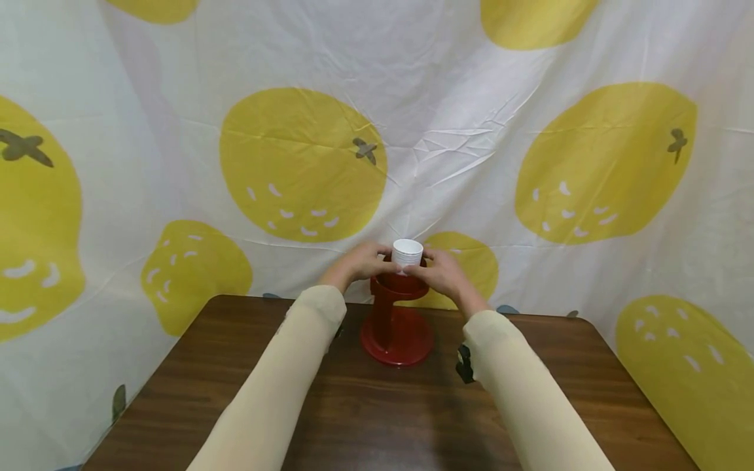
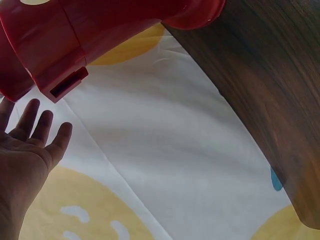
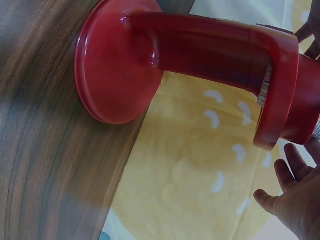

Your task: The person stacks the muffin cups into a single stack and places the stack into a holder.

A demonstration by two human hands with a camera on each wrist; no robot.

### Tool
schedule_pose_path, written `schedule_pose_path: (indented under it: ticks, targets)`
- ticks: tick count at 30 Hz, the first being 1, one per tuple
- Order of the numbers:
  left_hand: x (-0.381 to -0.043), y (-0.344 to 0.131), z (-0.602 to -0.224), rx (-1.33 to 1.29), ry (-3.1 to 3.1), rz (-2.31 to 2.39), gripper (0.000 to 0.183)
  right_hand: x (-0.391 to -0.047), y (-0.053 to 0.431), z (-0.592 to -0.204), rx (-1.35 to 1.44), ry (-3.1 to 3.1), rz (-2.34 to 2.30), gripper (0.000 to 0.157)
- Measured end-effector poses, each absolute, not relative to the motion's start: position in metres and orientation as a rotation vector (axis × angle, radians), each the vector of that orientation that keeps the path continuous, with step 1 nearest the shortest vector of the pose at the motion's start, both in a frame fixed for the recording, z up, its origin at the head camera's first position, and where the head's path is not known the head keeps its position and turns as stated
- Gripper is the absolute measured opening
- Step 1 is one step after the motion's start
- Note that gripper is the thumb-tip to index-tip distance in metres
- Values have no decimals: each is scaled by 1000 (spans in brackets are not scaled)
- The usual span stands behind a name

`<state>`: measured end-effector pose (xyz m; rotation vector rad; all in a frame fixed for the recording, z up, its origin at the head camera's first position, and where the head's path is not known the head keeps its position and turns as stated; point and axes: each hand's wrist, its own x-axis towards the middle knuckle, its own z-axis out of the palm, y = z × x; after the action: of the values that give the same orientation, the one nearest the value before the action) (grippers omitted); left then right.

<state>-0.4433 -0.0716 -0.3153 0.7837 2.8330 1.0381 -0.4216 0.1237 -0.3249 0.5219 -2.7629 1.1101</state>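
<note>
A red cup dispenser (image 1: 402, 337) stands upright near the table's back edge, with a round base, a column and a tube on top. From the tube rises a stack of white cups (image 1: 407, 254), mouths up. My left hand (image 1: 366, 260) holds the stack from the left by thumb and forefinger; its other fingers (image 2: 40, 127) are spread beside the red tube in the left wrist view. From the right, my right hand (image 1: 443, 269) grips the same stack with thumb and fingers. More cup rims (image 3: 265, 86) show under the tube in the right wrist view.
The dark wooden table (image 1: 377, 418) reaches back to a hanging white cloth (image 1: 436, 118) printed with yellow lemons. The cloth hangs just behind the dispenser. A small black object (image 1: 465, 364) is at the right sleeve.
</note>
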Motion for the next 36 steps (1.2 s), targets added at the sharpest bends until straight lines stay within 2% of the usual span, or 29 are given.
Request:
schedule_pose_path:
  ticks: [9,17,21,27,36]
  targets:
    - [-442,-72,-315,766,2825,1036,28,-422,124,-327,629,-2729,1079,39]
    - [-439,-73,-313,754,2829,1038,28,-422,126,-329,632,-2719,1153,40]
    - [-437,-78,-311,710,2860,1045,37,-418,128,-327,600,-2737,1151,46]
    - [-431,-87,-307,624,2879,1062,53,-411,135,-324,491,-2797,1177,63]
    - [-422,-104,-313,581,2851,1117,54,-400,148,-326,443,-2813,1180,67]
